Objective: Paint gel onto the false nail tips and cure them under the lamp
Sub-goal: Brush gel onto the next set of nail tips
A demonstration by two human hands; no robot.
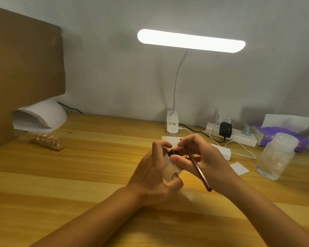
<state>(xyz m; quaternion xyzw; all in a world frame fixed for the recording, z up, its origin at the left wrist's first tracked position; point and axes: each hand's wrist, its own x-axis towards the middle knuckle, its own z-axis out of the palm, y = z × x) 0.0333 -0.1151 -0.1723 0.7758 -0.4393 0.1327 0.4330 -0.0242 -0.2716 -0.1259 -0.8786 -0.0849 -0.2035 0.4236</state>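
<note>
Above the surface [70, 184], our left hand [150, 179] grips the tilted gel jar [171, 168] while our right hand [209, 157], pinching the brush [197, 168], works at its dark cap [173, 152]. We judge gel could spill, or the jar slip, if the twist jerks. The curing lamp [43, 114] and nail tips [46, 139] stand well apart, far left of both hands.

The left hand [153, 179] covers most of the jar [173, 169], and the far end of the brush [196, 168] is lost behind the right hand [203, 157]. Cardboard [25, 68] hides part of the curing lamp [41, 114]. The nail tips [45, 139] are too small and blurry to see well, and the bottle [276, 155] is blurry.
</note>
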